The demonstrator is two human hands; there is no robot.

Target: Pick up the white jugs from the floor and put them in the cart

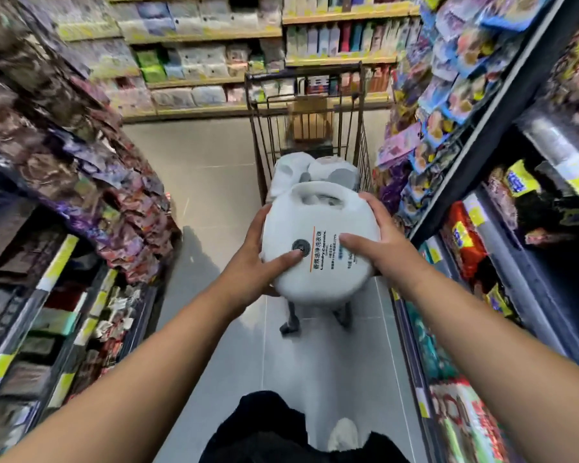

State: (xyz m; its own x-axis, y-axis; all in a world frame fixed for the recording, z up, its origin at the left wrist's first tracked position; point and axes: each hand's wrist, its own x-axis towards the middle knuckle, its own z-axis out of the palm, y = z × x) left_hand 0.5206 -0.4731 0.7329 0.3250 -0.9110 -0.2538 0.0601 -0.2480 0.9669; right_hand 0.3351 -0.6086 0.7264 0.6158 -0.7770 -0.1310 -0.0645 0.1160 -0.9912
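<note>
I hold a white jug (321, 225) with an orange-striped label in the air, over the near end of the metal cart (258, 135). My left hand (258, 262) grips its left side with the thumb across the front. On the jug's right side my right hand (381, 242) holds it, thumb laid on the label. Two more white jugs (315, 173) lie inside the cart just beyond the held one. A brown box (310, 125) sits at the cart's far end.
The aisle is narrow, with packed shelves on the left (81, 195) and right (482, 162) and another shelf wall (198, 61) ahead. Grey tiled floor (208, 182) runs beside the cart on its left. My legs and a white shoe (343, 432) are below.
</note>
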